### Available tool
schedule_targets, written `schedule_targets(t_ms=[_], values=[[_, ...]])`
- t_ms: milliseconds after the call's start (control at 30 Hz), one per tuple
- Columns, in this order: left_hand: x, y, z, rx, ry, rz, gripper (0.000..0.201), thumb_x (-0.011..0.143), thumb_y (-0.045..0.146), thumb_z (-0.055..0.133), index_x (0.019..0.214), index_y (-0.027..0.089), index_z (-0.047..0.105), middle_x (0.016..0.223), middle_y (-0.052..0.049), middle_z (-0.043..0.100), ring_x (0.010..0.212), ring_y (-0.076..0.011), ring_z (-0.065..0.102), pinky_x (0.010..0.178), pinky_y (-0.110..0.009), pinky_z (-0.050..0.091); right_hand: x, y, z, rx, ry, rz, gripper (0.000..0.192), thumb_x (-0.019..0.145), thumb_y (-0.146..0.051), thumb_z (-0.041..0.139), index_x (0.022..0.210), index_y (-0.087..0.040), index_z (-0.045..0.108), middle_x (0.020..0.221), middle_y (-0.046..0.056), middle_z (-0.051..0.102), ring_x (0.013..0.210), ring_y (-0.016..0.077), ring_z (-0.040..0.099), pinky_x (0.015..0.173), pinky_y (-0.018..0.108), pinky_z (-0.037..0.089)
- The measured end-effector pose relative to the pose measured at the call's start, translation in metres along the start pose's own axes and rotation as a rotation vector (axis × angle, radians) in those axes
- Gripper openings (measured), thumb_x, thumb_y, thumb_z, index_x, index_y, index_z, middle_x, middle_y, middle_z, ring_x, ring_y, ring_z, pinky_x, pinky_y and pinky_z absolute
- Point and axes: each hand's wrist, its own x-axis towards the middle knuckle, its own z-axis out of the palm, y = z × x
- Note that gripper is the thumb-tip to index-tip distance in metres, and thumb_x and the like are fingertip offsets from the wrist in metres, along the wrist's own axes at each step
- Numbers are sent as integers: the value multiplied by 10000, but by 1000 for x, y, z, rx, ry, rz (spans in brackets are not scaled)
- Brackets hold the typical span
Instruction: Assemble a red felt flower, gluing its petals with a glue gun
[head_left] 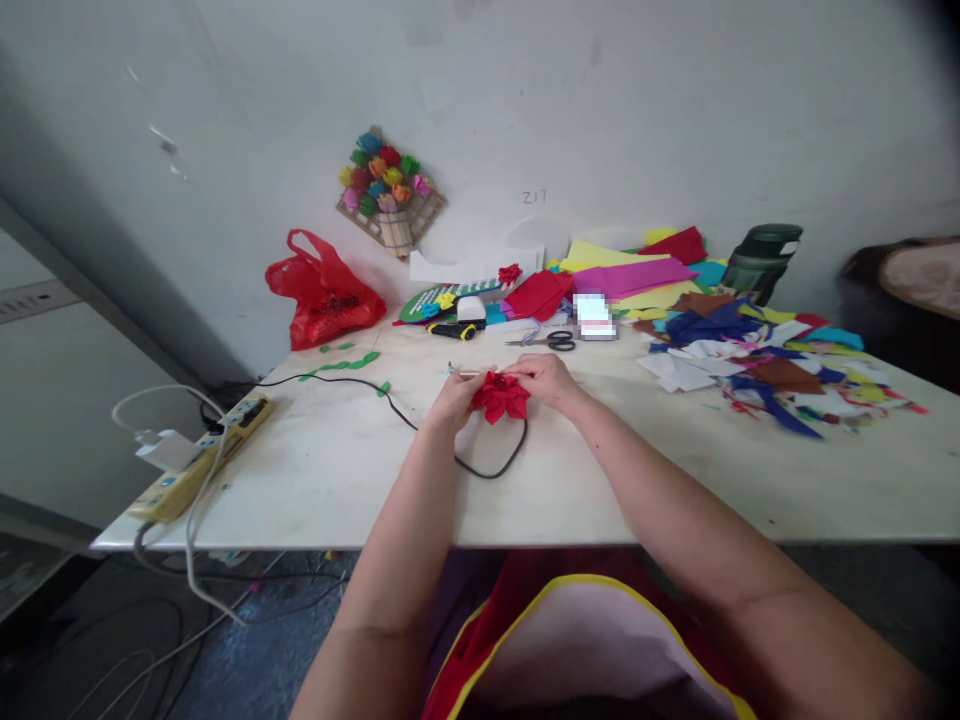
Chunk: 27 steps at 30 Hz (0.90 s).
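A red craft flower [501, 397] with pointed petals is held just above the table between my two hands. My left hand [451, 400] is closed on the flower's left side; a small thin rod-like piece shows by its fingertips, too small to name. On the upper right edge of the flower, the fingers of my right hand [549, 380] are pinched together. A black cable [487, 476] loops on the table below the flower. Beyond my right hand lie scissors [551, 341] with black handles.
Coloured scraps [772, 360] are heaped at the right, before a dark green bottle [763, 262]. Folded sheets [630, 275] and a phone [595, 315] lie at the back. A red plastic bag [330, 295] stands left of green leaf pieces [364, 360]. A power strip [199, 465] sits at the left edge.
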Motion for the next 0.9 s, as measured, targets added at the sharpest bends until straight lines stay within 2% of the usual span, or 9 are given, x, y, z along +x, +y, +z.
schedule_targets(t_ms=[167, 367, 600, 733, 900], values=[[0, 0, 0, 15, -8, 81, 383, 453, 376, 858, 486, 124, 572, 465, 20, 496, 471, -68, 428, 485, -224, 312, 0, 4, 3, 19, 6, -9, 220, 748, -158, 573, 821, -210, 773, 699, 29, 684, 634, 129, 598, 598, 227, 435], [5, -4, -5, 78, 18, 110, 321, 448, 357, 846, 561, 118, 663, 516, -21, 579, 536, -114, 515, 532, -240, 361, 0, 11, 4, 144, -12, 2, 262, 712, -121, 538, 808, -190, 772, 661, 21, 665, 612, 123, 589, 564, 220, 427], [4, 0, -8, 144, 38, 64, 305, 444, 328, 831, 616, 114, 697, 549, -34, 619, 498, -102, 495, 493, -228, 324, 0, 7, 1, 269, -51, 93, 271, 680, -128, 510, 776, -174, 759, 726, 31, 704, 655, 130, 606, 599, 230, 449], [2, 3, -7, 153, 21, 57, 296, 458, 314, 822, 645, 114, 709, 570, -42, 637, 511, -111, 517, 509, -237, 353, -1, -1, -4, 283, -100, 146, 235, 729, -234, 532, 786, -162, 748, 754, 42, 710, 686, 146, 600, 629, 253, 450], [-1, 5, -7, 178, -11, 104, 315, 483, 342, 835, 677, 124, 715, 605, -42, 653, 539, -108, 535, 537, -236, 379, -1, -5, -12, 241, -199, 260, 309, 768, -381, 506, 715, -135, 685, 565, -5, 582, 542, 110, 473, 541, 246, 377]])
